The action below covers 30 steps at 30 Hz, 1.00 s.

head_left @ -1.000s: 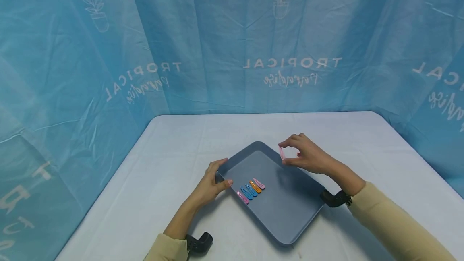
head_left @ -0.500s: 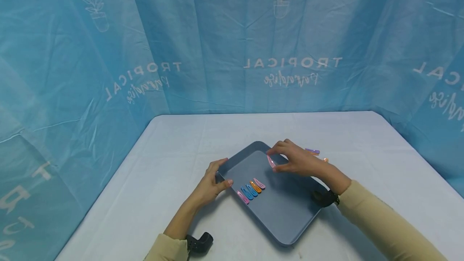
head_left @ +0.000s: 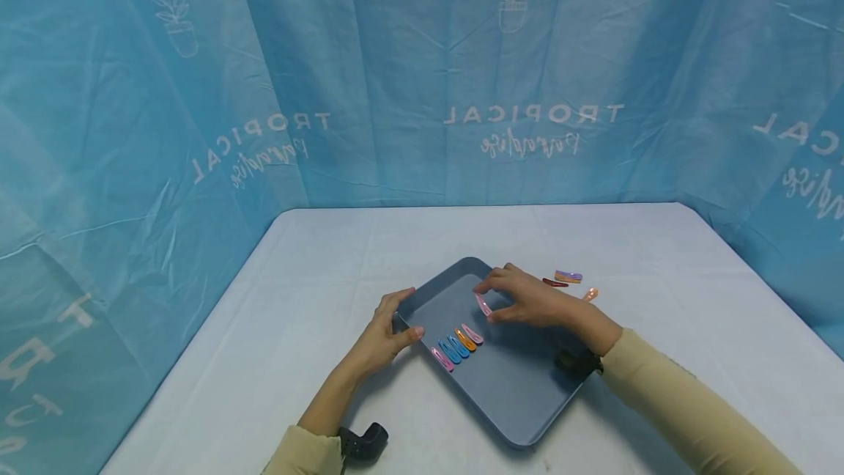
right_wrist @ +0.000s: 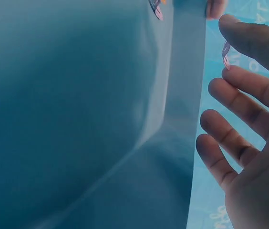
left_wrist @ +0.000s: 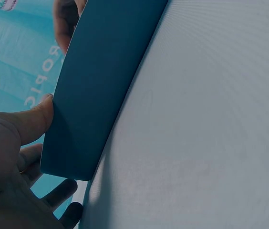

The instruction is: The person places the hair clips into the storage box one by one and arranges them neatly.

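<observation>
My right hand [head_left: 530, 301] pinches a pink snap hair clip [head_left: 483, 305] between thumb and index finger, above the grey tray [head_left: 521, 394]. The right wrist view also shows this hair clip [right_wrist: 226, 56], with the other fingers spread apart. My left hand [head_left: 382, 343] holds the tray by its left corner, thumb at the rim and fingers around the outside. Inside the tray, close to that thumb, several hair clips lie side by side in a row: a pink clip [head_left: 441, 359], blue clips [head_left: 452, 350], an orange clip [head_left: 464, 341] and another pink clip [head_left: 472, 333].
Beyond the tray, on the white-covered table [head_left: 659, 270], lie a purple hair clip [head_left: 568, 274], an orange one just under it, a dark red clip [head_left: 555, 283] and a peach-coloured clip [head_left: 590, 294] partly behind the right arm. A blue curtain [head_left: 422, 57] surrounds the table.
My right hand has carried the pink hair clip left and down, from the tray's far edge to over its inside. Clips behind that hand have come into view. My left hand stays put.
</observation>
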### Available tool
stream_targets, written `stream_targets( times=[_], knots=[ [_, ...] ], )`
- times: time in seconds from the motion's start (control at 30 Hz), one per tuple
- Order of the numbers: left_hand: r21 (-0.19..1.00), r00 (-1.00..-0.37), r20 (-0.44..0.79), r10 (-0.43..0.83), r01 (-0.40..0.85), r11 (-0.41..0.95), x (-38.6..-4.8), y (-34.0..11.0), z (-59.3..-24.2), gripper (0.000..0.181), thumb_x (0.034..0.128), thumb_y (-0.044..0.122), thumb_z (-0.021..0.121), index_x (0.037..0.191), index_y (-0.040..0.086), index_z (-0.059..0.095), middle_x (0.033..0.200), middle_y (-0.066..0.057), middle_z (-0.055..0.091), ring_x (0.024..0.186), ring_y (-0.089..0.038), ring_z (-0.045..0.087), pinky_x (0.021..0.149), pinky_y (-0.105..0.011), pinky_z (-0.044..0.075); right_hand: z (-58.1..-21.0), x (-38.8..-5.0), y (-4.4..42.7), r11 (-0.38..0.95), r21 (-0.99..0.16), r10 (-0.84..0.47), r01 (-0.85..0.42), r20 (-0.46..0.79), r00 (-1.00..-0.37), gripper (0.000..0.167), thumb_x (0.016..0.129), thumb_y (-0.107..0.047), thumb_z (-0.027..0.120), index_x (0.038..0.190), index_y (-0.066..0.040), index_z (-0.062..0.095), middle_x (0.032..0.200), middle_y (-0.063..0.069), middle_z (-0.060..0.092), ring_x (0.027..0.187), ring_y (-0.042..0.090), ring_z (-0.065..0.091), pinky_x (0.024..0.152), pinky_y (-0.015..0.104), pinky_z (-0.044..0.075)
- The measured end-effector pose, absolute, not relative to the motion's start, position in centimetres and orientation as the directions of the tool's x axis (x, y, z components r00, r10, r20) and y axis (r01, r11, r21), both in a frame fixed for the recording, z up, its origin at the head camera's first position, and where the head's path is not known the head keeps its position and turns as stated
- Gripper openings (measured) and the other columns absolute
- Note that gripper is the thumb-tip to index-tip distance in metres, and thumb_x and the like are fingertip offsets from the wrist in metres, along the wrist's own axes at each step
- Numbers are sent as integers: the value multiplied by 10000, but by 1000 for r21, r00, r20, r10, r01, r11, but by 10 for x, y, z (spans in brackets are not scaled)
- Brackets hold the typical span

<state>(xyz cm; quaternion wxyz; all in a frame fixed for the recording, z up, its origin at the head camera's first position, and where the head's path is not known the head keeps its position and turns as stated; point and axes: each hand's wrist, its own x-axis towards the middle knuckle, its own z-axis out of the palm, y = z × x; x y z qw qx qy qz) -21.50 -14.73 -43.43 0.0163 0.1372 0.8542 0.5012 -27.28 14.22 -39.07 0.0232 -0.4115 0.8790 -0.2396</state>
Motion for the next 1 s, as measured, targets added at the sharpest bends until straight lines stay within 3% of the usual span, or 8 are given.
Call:
stream_targets(
  times=[0.23, 0.57, 1.0],
  knots=[
    [864, -962, 111, 249, 218, 454, -214, -147, -433, 691, 856, 176, 688, 1451, 128, 340, 1483, -131, 312, 1417, -358, 214, 1108, -599, 215, -397, -275, 138, 581, -432, -731, -690, 97, -676, 472, 830, -263, 720, 1262, -118, 596, 1249, 16, 586, 1113, 185, 465, 889, 366, 479],
    [867, -961, 111, 252, 217, 449, -214, -147, -434, 695, 856, 182, 687, 1453, 127, 336, 1483, -132, 308, 1418, -356, 209, 1110, -599, 212, -401, -277, 135, 595, -407, -747, -693, 36, -664, 459, 842, -277, 704, 1267, -144, 593, 1254, 7, 573, 1142, 188, 459, 947, 422, 456],
    [868, -961, 109, 254, 217, 446, -214, -147, -435, 701, 854, 202, 688, 1455, 135, 334, 1492, -129, 293, 1416, -356, 212, 1109, -599, 214, -405, -279, 134, 577, -395, -774, -714, 12, -633, 442, 845, -271, 701, 1260, -159, 597, 1214, -4, 573, 1104, 172, 476, 917, 384, 470]
  ],
)
